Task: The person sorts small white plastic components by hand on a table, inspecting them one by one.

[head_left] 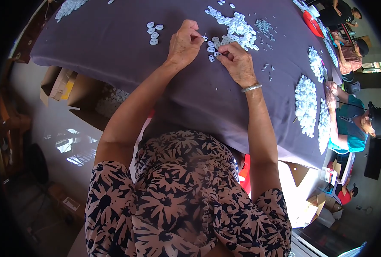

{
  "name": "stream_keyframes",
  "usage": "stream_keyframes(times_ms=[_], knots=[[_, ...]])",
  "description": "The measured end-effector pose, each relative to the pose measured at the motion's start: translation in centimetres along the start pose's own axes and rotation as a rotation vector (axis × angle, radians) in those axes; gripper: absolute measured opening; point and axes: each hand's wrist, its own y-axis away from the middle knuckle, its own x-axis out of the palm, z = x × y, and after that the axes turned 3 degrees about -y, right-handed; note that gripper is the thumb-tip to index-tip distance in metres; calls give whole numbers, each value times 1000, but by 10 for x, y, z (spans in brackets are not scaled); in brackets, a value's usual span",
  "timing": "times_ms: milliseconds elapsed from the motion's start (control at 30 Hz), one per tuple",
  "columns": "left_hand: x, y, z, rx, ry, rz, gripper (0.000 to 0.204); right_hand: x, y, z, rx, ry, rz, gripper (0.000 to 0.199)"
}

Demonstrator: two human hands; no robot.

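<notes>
My left hand [185, 46] is closed in a pinch above the dark tablecloth. At its fingertips shows a thin, pin-like piece [205, 35], beside or on a small white part; I cannot tell which. To its right, my right hand [238, 64], with a bangle on the wrist, pinches a white oval two-holed piece [216, 54] at the tablecloth. A few similar white pieces [211, 50] lie between the hands. Just beyond them spreads a heap of white oval pieces [240, 28]. A small group of these pieces [154, 41] lies left of my left hand.
Small greyish slender parts [264, 25] are scattered right of the heap. More white heaps [305, 105] lie along the table's right side, where a person in teal [349, 124] works. Other people sit farther back. An open cardboard box [87, 100] stands below the table's left edge.
</notes>
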Motion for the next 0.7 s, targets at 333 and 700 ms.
stream_keyframes(times_ms=[333, 700], knots=[[-1, 0, -2, 29, -6, 3, 9, 2, 12, 3, -20, -67, -85, 17], [0, 0, -3, 8, -6, 7, 10, -42, 14, -3, -174, 114, 126, 20]])
